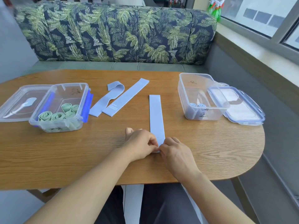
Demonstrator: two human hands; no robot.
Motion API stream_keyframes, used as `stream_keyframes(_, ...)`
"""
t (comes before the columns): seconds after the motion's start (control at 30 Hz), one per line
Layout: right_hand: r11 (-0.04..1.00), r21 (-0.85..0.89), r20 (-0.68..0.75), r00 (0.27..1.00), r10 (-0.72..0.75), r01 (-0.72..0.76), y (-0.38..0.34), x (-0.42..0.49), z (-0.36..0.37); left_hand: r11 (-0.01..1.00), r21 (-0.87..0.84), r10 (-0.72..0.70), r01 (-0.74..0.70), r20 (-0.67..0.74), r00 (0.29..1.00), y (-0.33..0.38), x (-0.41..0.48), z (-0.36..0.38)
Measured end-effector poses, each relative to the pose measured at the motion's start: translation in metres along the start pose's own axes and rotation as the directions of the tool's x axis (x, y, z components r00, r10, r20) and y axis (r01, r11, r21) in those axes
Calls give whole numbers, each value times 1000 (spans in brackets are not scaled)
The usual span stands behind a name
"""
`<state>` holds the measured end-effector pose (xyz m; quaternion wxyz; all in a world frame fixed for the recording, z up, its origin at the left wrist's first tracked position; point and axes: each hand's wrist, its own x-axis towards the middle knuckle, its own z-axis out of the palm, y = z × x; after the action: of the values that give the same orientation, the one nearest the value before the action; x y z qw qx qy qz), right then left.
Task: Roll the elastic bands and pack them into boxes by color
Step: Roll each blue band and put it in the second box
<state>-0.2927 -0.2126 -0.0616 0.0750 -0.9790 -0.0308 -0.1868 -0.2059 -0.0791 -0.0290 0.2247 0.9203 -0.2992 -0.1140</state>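
Note:
A flat blue elastic band lies lengthwise on the wooden table, running away from me. My left hand and my right hand both pinch its near end, fingertips curled over the edge. Two more blue bands lie loose behind, one with a folded end. The clear box on the left holds several rolled green bands. Inside the clear box on the right are two rolled blue bands.
A clear lid lies left of the green box, and a blue-edged lid leans against the right box. A leaf-patterned sofa stands behind the table. A window sill runs along the right.

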Motion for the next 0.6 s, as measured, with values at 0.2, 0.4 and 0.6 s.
stream_keyframes(0.2, 998, 53, 16, 1000, -25, 24, 3, 3, 1, 949, 223, 262, -225, -153, 953, -3, -13, 5)
stream_keyframes(0.4, 995, 99, 40, 999, -29, 25, 7, 4, 3, 871, 347, 420, -348, -159, 894, -10, -16, 7)
stream_keyframes(0.6, 987, 159, 115, 993, -21, 2, 11, 9, -4, 925, 259, 317, -277, -128, 940, -9, -15, 5)
